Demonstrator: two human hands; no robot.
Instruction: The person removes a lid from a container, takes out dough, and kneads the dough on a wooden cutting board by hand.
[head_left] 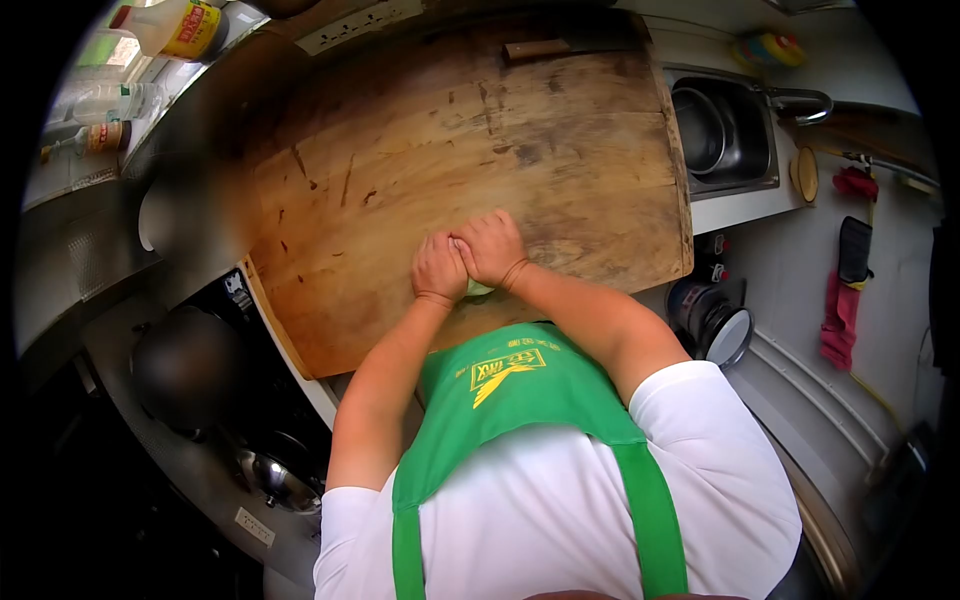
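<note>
Wooden board (400, 190), biggest thing here, worn and stained, takes up most of the worktop. Next, white shirt (530, 510) under a green apron (545, 400), both on the person. Sink (757, 140) off the board's right side, metal bowl (697, 130) in it. Knife (570, 47), wooden handle, dark blade, lies at the board's far edge, well apart from the hands. Big bottle (185, 30) and small bottle (102, 137) on the ledge, upper left.

Left hand (438, 268) and right hand (493, 248) together at the board's near side, touching each other. Fingers curled in, hardly any gap; both look closed on a pale green lump (478, 289). Lump sits on the board near its front edge, mostly covered; exact finger contact hidden.

Progress: looks mid-handling, lump in the hands and not let go. No finished piece seen, knife untouched. How much is left, can't tell.

Writing: apron has a boxed yellow logo, maybe "IMX", not certain, plus smaller yellow characters, unreadable. Big bottle: yellow label, red characters, too small. Small bottle: reddish label, unreadable. No brand confirmed.
</note>
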